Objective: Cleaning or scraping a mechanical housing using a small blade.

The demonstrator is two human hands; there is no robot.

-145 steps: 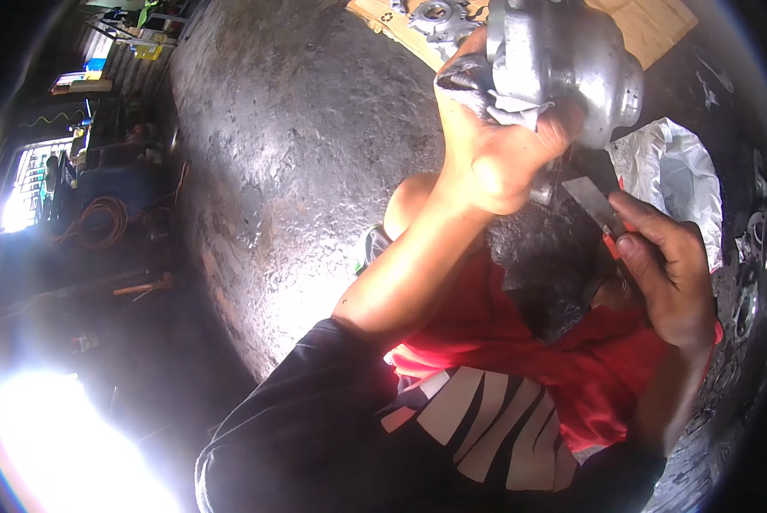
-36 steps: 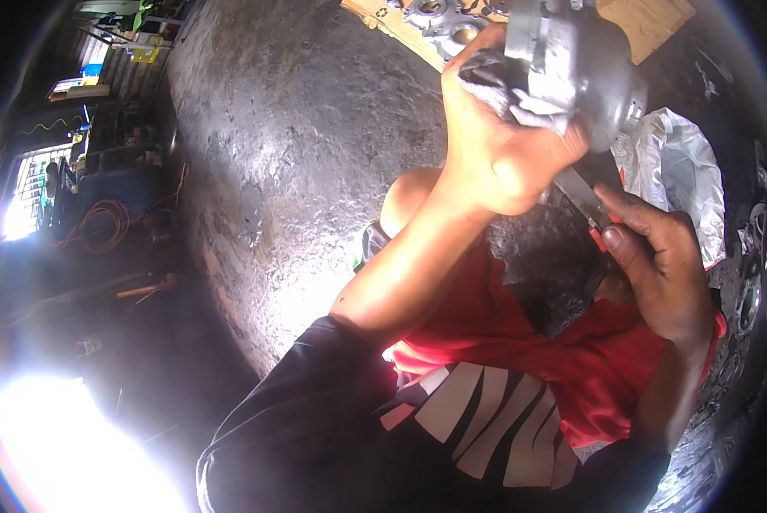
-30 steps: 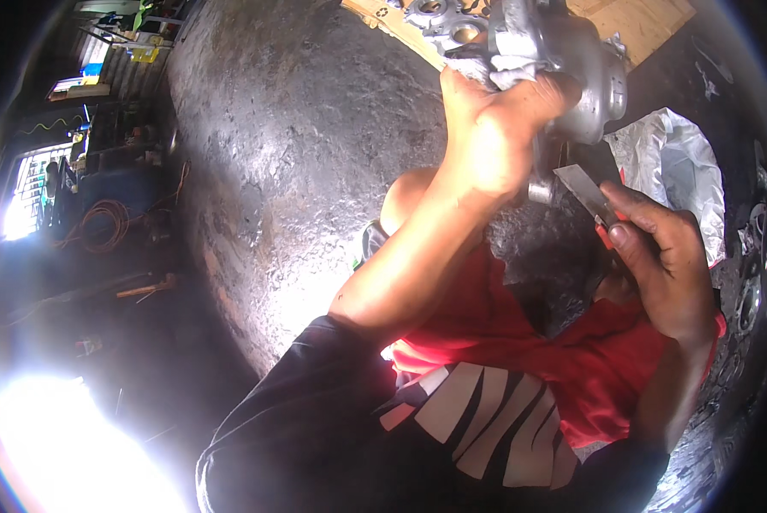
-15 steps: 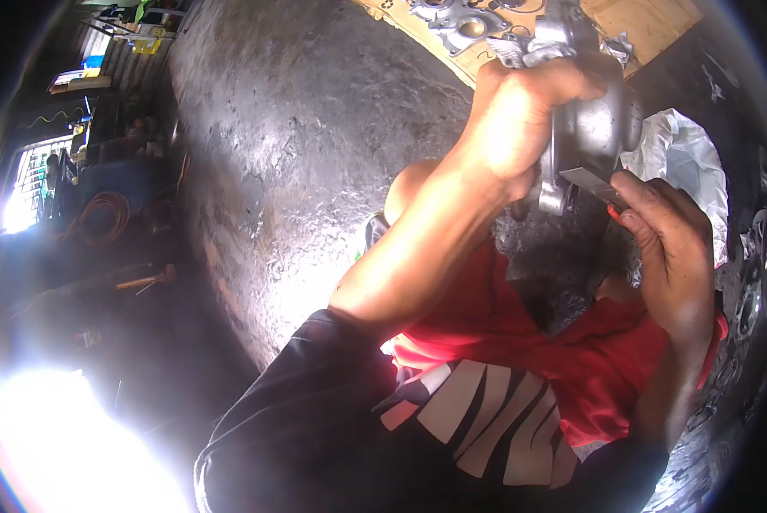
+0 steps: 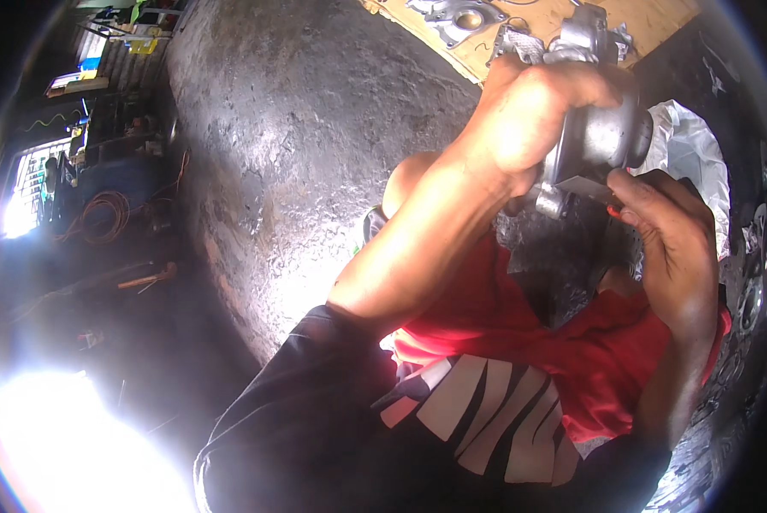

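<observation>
My left hand (image 5: 537, 107) is closed round a grey cast-metal housing (image 5: 600, 137), which it holds up in front of me, above my lap. The housing is rounded, with a flange and a bolt lug on its lower left side. My right hand (image 5: 670, 218) pinches a flat metal blade (image 5: 582, 188) that looks like a scraper; a small red-orange bit shows at my fingertips. The blade lies against the lower flange of the housing. Most of its handle is hidden in my right hand.
Beyond my hands lies a sheet of cardboard (image 5: 648, 21) bearing metal engine parts (image 5: 467, 20). A white plastic sack (image 5: 695, 162) stands to the right. Dark, rough floor (image 5: 289, 111) spreads to the left, with a hammer (image 5: 148, 278) and a coiled hose (image 5: 103, 215) farther off.
The housing has shifted slightly to the right and tilted in my left hand. My right hand's blade has moved a little lower and now lies flatter along the flange.
</observation>
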